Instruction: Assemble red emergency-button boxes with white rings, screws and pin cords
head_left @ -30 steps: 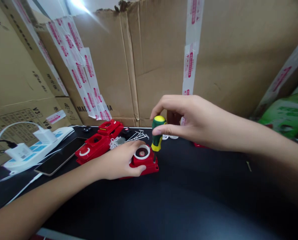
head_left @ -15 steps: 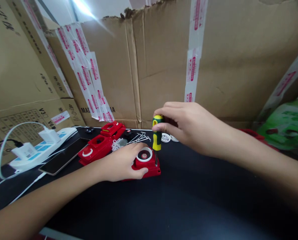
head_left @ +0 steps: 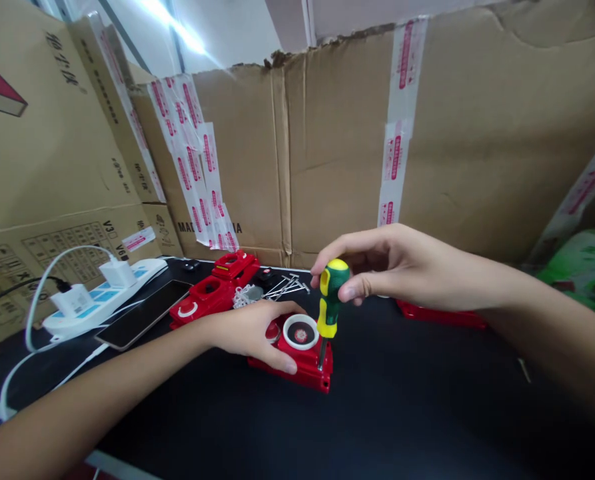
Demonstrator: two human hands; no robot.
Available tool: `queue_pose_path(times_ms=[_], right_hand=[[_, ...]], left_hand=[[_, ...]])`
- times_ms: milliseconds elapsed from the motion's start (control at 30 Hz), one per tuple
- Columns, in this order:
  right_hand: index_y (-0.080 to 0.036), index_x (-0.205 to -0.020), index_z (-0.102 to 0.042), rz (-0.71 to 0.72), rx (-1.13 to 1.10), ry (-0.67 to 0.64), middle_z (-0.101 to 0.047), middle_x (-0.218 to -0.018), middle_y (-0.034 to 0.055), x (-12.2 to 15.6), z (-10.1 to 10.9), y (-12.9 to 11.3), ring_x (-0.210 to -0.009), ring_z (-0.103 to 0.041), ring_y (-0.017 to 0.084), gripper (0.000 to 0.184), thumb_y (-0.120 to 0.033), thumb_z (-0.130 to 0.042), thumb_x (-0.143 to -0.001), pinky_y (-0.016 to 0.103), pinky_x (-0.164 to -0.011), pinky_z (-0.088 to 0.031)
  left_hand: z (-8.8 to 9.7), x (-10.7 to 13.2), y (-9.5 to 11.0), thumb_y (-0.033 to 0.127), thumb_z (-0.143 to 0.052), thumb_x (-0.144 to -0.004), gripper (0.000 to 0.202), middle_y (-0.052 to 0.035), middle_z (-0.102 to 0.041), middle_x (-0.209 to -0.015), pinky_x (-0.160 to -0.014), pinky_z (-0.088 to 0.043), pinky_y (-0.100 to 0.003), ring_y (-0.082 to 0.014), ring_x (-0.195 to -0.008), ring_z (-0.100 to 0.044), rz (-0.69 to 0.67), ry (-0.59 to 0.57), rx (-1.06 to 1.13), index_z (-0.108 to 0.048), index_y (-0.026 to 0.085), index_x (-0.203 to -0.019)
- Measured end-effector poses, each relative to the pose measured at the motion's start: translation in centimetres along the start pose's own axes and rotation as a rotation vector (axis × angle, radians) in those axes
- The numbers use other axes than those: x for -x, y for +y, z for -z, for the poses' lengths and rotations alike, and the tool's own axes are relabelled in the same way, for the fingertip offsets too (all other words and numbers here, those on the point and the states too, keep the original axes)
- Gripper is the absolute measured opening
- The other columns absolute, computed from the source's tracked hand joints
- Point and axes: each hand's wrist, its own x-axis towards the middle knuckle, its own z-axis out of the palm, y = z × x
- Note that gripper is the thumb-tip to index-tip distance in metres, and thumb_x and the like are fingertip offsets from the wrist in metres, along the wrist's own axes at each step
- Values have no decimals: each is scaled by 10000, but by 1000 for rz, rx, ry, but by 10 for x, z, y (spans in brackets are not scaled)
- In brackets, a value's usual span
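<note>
My left hand [head_left: 250, 330] presses down on a red plastic housing [head_left: 304, 363] with a white ring and dark disc on top, lying on the black table. My right hand [head_left: 402, 267] pinches the top of a green and yellow screwdriver [head_left: 331, 297] between thumb and fingers. The screwdriver stands upright with its tip at the housing's near right corner.
More red housings [head_left: 207, 300], a pile of long screws [head_left: 287, 287] and white rings lie behind. A phone [head_left: 142, 323] and a white power strip [head_left: 102, 300] with chargers sit at the left. Another red part [head_left: 442, 315] lies behind my right wrist. Cardboard boxes [head_left: 337, 153] wall the table.
The view has tilted up and shifted, so everything sits lower and further right in frame. My right fingers have shifted their grip on the screwdriver's top; my left hand stays on the housing.
</note>
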Motion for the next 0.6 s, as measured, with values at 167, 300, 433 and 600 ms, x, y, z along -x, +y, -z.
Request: queue_pose_path(times_ms=[167, 300, 433, 600], right_hand=[[-221, -1089, -780, -32, 238, 147, -779, -884, 13, 4, -9, -13, -771, -678, 172, 278, -405, -832, -887, 280, -637, -499], [-215, -953, -722, -134, 391, 346, -707, -766, 4, 5, -15, -6, -659, -593, 161, 311, -490, -832, -860, 292, -562, -431], [-227, -986, -687, -183, 291, 494, -672, -757, -2, 10, -23, 10, -672, -594, 172, 379, -542, -841, -842, 283, -557, -446], [-277, -1267, -688, -212, 67, 274, -745, -1016, 30, 33, -33, 20, -763, -641, 166, 378, -454, -774, -944, 293, -689, -564]], left_hand=[[-17, 5, 13, 464, -896, -813, 642, -47, -769, -1291, -963, -584, -380, -291, -1137, -751, -37, 155, -73, -649, 263, -1371], [-38, 7, 22, 470, -826, -869, 495, -66, -782, -1199, -959, -576, -434, -313, -1081, -753, 27, 362, -207, -676, 239, -1281], [-48, 7, 23, 515, -766, -900, 465, -107, -751, -1208, -963, -573, -504, -357, -1097, -726, 50, 396, -284, -652, 212, -1234], [-43, 10, 22, 303, -786, -831, 635, -156, -649, -1402, -1109, -529, -477, -346, -1274, -650, -108, 278, -212, -551, 181, -1408]])
